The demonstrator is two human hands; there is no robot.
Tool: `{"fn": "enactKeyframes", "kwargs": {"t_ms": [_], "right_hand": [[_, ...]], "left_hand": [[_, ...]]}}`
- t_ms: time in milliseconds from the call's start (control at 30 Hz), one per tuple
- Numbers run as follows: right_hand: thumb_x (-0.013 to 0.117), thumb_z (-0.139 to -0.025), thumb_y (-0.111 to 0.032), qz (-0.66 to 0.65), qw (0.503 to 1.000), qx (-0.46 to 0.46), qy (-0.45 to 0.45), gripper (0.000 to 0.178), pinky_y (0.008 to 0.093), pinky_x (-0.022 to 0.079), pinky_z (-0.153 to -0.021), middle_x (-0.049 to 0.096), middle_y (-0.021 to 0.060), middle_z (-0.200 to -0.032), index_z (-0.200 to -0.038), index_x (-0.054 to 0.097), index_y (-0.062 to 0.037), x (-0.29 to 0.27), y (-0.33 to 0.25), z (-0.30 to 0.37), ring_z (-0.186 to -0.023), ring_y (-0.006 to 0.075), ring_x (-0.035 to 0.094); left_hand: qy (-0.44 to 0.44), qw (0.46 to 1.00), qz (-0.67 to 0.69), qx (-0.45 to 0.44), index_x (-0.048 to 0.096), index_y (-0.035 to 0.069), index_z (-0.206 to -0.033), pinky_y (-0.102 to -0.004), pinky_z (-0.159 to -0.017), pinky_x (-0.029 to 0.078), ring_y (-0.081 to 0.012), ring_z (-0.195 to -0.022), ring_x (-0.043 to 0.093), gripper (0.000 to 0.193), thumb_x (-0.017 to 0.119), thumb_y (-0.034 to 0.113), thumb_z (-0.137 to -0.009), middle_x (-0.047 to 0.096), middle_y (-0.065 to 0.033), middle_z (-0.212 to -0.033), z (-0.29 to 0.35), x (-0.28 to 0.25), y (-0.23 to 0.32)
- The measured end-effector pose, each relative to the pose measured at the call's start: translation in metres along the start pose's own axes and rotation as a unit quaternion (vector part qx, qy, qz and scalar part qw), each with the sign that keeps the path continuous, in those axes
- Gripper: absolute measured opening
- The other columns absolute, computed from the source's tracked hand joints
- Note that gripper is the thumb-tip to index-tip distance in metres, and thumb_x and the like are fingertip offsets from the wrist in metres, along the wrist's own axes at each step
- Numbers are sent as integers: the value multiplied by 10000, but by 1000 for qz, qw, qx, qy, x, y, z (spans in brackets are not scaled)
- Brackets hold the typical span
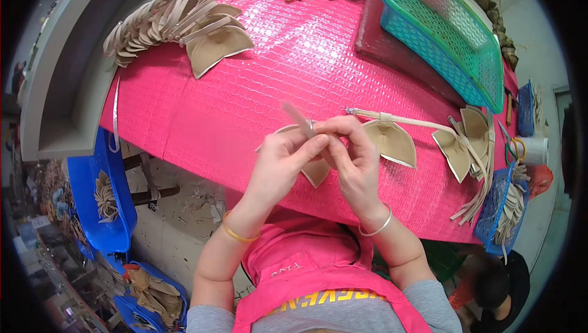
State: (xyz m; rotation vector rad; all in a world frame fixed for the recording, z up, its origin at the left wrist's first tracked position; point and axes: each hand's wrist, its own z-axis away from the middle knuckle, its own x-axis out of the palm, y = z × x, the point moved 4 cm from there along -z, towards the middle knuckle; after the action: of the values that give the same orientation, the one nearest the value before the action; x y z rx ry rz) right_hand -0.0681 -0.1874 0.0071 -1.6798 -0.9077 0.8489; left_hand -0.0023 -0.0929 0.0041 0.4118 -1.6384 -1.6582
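Note:
Over the near middle of the table, my left hand [275, 164] and my right hand [356, 164] meet with fingertips pinched together. Between them is a narrow beige strap [295, 115], its free end sticking up, blurred, with a small metal-looking bit at the fingers. A beige pointed shoe piece [316, 174] shows partly behind my hands; most of it is hidden. Just right of my right hand lies another such beige piece [390, 143] with a long strap [416, 121] ending in a small buckle. More beige pieces [456, 149] with straps lie farther right.
A row of overlapping beige pieces [165, 27] lies at the far left of the pink-covered table [220, 119]. At the far right stands a green basket [447, 39]. Scissors [517, 148] and a blue basket of straps [496, 204] are at the right edge. Blue bins [101, 210] stand lower left. Another person [493, 287] is lower right.

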Motion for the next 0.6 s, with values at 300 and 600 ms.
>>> {"fn": "enactKeyframes", "kwargs": {"t_ms": [300,600], "right_hand": [[614,-572,-22,212,949,-216,-91,253,290,423,-539,522,27,-695,-822,621,-65,-18,-42,-19,-658,180,529],[589,-554,-82,314,872,-359,-108,299,274,431,-562,560,4,-764,-850,629,-93,-18,-36,19,-700,152,539]], "left_hand": [[-63,979,163,-104,550,-66,-973,-256,-697,483,-164,-805,588,245,465,131,-855,597,-102,-880,7,6,-4],[-16,979,190,-66,513,-96,-1021,-351,-786,476,-273,-906,573,296,447,141,-855,568,-204,-976,10,9,-7]]}}
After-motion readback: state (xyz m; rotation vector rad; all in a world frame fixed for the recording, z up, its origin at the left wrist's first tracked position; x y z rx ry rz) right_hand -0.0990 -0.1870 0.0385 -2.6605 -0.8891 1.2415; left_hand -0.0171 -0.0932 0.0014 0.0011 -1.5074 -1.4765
